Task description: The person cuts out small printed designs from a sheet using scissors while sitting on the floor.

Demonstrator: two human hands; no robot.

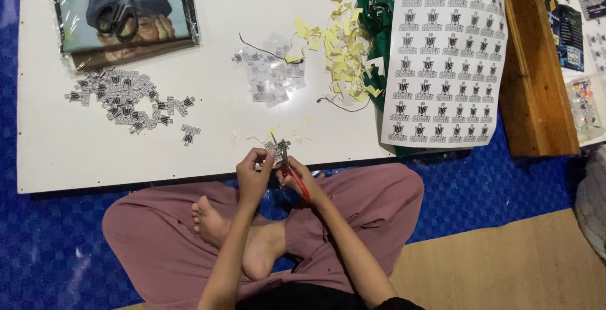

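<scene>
1. Low on a blue mat (pixel 505 184), your white board (pixel 208 139) serves as the work surface, with your legs crossed just below its near edge.
2. Your left hand (pixel 254 174) pinches a small printed sticker piece (pixel 276 148) between thumb and fingers, closed on it just above the board's edge.
3. Your right hand (pixel 302 180) grips red-handled scissors (pixel 291 172), fingers closed through the loops; the blades meet the sticker piece.
4. Beyond the hands, a cluster of clear cut stickers (pixel 271 79) lies mid-board, with yellow paper scraps (pixel 344 48) just to its right.
5. At the left, a pile of cut black-and-white stickers (pixel 126 98) sits near a bagged printed garment (pixel 123 13) carrying 1 pair of black scissors (pixel 120 10).
6. On the right, an uncut sticker sheet (pixel 445 54) overlaps green fabric (pixel 377 7), beside a wooden plank (pixel 533 64).
</scene>
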